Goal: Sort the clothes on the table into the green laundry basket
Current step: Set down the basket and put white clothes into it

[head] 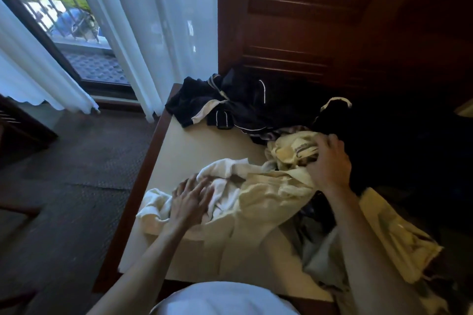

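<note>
We count one white towel (225, 186) under our flat, open left hand (192, 199); one cream garment (276, 192) gripped by our right hand (329, 163); one dark garment (243, 105) far on the table (199, 148).

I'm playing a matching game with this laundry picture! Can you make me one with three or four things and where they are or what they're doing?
Things:
1. left hand
2. right hand
3. dark clothes with white trim
4. white curtain

Places or states:
A. hanging by the window
B. piled at the far end of the table
C. resting flat on the white towel
D. gripping the cream garment

Pairs: 1-C, 2-D, 3-B, 4-A
</note>
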`<action>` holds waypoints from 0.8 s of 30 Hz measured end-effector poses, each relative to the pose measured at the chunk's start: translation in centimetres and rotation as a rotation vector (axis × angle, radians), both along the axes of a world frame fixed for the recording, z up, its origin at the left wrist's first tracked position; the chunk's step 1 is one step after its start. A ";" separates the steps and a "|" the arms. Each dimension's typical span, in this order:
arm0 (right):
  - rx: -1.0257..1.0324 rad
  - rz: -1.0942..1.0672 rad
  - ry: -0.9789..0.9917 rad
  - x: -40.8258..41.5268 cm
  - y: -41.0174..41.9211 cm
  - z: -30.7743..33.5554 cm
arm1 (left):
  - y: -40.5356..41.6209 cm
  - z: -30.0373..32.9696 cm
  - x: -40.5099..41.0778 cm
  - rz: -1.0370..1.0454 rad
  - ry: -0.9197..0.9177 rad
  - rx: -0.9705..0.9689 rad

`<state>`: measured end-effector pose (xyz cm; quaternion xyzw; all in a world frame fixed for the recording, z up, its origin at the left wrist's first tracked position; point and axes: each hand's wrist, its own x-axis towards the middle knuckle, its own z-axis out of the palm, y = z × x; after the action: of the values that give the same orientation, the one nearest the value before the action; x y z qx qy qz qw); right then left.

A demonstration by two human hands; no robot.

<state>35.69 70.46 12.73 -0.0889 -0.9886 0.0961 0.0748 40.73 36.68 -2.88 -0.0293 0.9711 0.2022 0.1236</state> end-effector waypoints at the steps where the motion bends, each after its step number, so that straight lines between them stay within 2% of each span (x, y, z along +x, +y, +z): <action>1: 0.133 0.073 0.013 0.9 -0.6 -1.7 | 0.0 0.1 0.0 0.007 -0.001 -0.025; 2: 0.198 0.170 -0.030 2.3 -1.7 -3.3 | 0.0 0.3 0.0 0.020 -0.004 -0.050; 4: 0.191 0.376 -0.333 5.3 -3.9 -6.8 | 0.4 1.3 0.0 0.033 0.023 -0.088; 6: 0.077 0.398 -0.596 7.9 -5.6 -8.6 | 0.8 2.2 0.6 -0.005 0.083 -0.078; 7: 0.022 0.362 -0.589 8.3 -5.8 -8.6 | 1.1 2.4 1.0 -0.050 0.099 -0.059; 10: -0.019 0.228 -0.280 7.7 -5.8 -7.2 | 2.6 2.6 2.8 -0.248 0.079 -0.005; 11: -0.043 0.183 -0.260 7.4 -5.5 -7.1 | 3.2 2.6 3.3 -0.314 0.082 -0.019; 13: -0.097 0.158 -0.373 7.3 -5.4 -7.8 | 4.4 2.0 3.3 -0.397 0.078 -0.078; 16: 0.010 0.221 -0.519 9.2 -7.0 -10.7 | 5.3 0.9 2.2 -0.418 0.010 -0.142; 18: 0.024 0.242 -0.499 10.2 -7.5 -12.2 | 5.2 0.6 1.5 -0.420 -0.004 -0.164; 21: -0.012 0.158 -0.400 9.8 -7.9 -13.1 | 4.7 0.9 0.2 -0.388 -0.008 -0.158; 24: -0.067 0.100 -0.459 8.5 -9.0 -13.6 | 4.7 1.4 -0.8 -0.365 -0.068 -0.160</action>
<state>44.20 61.50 -0.87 -0.0616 -0.9791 0.1096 -0.1596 39.97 41.41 -1.51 0.1307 0.9685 0.0973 0.1883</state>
